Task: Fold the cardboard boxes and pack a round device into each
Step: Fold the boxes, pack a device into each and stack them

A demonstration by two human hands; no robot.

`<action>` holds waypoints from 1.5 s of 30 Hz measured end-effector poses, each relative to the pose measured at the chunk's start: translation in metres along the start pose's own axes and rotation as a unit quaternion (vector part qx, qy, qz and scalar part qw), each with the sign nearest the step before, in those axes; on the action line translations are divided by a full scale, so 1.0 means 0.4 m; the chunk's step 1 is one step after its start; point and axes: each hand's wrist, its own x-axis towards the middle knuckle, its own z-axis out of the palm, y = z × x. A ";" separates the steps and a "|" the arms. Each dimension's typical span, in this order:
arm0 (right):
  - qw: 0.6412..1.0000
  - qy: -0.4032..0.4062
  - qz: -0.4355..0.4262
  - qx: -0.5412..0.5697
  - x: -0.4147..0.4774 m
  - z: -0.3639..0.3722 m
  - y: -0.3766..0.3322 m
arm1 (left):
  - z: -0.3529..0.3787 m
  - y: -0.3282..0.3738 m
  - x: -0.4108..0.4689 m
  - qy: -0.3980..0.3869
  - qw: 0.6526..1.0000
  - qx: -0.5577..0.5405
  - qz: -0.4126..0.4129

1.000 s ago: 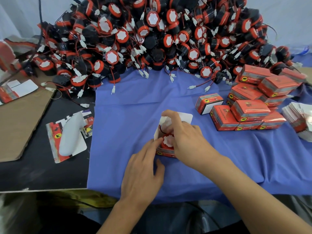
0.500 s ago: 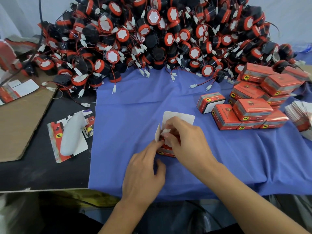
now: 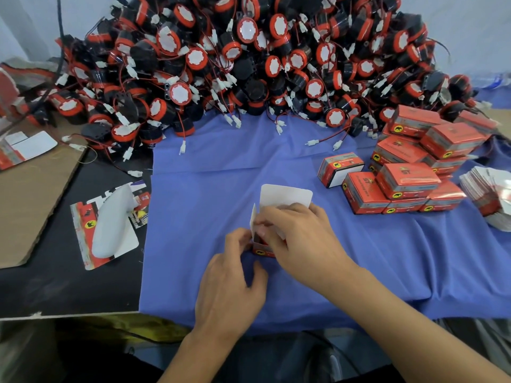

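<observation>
A small red cardboard box [image 3: 284,196] stands on the blue cloth [image 3: 249,161] in front of me, its white top flap up and a side flap raised at the left. My right hand [image 3: 298,233] lies over the box's open top, fingers curled onto its flaps. My left hand [image 3: 231,277] holds the box's near left side with fingertips and thumb. The round device in the box is hidden under my right hand. A big heap of round black-and-red devices [image 3: 249,59] with red wires fills the back of the table.
Closed red boxes [image 3: 409,172] are stacked at the right, one box [image 3: 338,168] standing apart. A stack of flat box blanks [image 3: 489,192] lies at the far right. Loose flat blanks [image 3: 107,228] and brown cardboard [image 3: 36,194] lie at the left on the black tabletop.
My right hand has slid over the box's top and now hides the round device that showed in it a second ago. The left hand has stayed at the box's side.
</observation>
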 end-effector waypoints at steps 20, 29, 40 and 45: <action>0.912 0.226 0.071 0.334 -0.068 0.040 0.022 | -0.012 0.020 0.011 0.000 0.998 0.029 0.057; 0.779 0.121 0.160 0.593 -0.065 0.060 0.066 | -0.017 0.028 0.073 0.009 0.996 -0.085 -0.007; 0.908 0.090 0.129 0.388 -0.076 0.062 0.105 | -0.025 0.035 0.129 -0.087 0.983 -0.159 0.017; 0.906 0.010 0.090 0.414 -0.114 0.051 0.147 | -0.055 0.008 0.119 -0.179 0.970 -0.167 0.004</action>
